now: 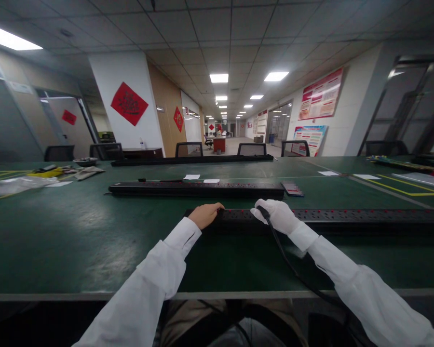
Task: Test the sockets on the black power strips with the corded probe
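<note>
A long black power strip (340, 217) with red dots along its top lies across the table in front of me and runs out toward the right edge of the view. My left hand (205, 215), bare, grips it near its left end, with the fingertips on its far upper side. In a white glove, my right hand (278, 215) is closed around a black plug (263, 212) just over the strip's sockets. Its black cord (284, 255) hangs down past the table's front edge. Whether the plug's pins sit in a socket is hidden by the glove.
Behind lies a stack of black power strips (198, 190), with a small pack of cards or labels (292, 189) at its right end. Another long dark strip (191, 160) is farther back. Plastic wrap (21, 184) lies left; circuit boards (401, 164) lie right. Chairs (188, 150) stand beyond.
</note>
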`<state>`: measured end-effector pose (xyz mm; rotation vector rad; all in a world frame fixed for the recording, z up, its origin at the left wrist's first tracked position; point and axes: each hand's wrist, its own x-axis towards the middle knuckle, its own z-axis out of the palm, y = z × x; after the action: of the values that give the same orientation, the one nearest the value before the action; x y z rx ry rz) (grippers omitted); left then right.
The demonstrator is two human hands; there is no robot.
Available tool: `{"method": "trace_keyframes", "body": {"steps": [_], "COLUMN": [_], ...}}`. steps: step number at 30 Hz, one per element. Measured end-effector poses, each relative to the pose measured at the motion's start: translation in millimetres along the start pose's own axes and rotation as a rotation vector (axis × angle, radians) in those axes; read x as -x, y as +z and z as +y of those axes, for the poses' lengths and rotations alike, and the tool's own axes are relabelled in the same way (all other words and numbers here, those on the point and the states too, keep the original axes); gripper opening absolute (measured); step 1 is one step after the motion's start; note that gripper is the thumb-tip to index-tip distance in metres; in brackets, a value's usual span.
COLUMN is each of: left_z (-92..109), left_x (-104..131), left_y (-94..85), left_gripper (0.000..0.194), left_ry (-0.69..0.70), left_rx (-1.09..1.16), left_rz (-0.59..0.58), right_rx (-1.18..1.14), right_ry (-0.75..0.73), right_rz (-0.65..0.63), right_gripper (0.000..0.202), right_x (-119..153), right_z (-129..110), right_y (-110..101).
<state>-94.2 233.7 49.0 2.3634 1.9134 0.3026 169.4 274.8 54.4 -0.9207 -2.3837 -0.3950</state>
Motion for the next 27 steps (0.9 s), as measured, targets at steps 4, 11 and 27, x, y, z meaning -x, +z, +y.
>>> {"method": "trace_keyframes", "body": {"steps": [4, 11, 27], "left_z": [-0.5, 1.5, 1.6], "left_x": [-0.1, 1.5, 0.4], "left_y": [0.6, -0.7, 0.2], "left_gripper": [0.037, 0.035, 0.035], "left_ry": [0.021, 0.026, 0.017], "left_rx": [0.003, 0.002, -0.002], "left_rz": [0.009, 0.008, 0.0], "right_rx": [-0.004, -0.008, 0.015], "right_ry": [0.007, 0.011, 0.012], "right_rz": [0.001, -0.004, 0.01], "right_gripper": [0.033, 0.034, 0.035], "right_x": [0.1, 0.1, 0.4], "right_z": [0.3, 0.2, 0.7], "right_y": [0.0, 0.7, 2.7]}}
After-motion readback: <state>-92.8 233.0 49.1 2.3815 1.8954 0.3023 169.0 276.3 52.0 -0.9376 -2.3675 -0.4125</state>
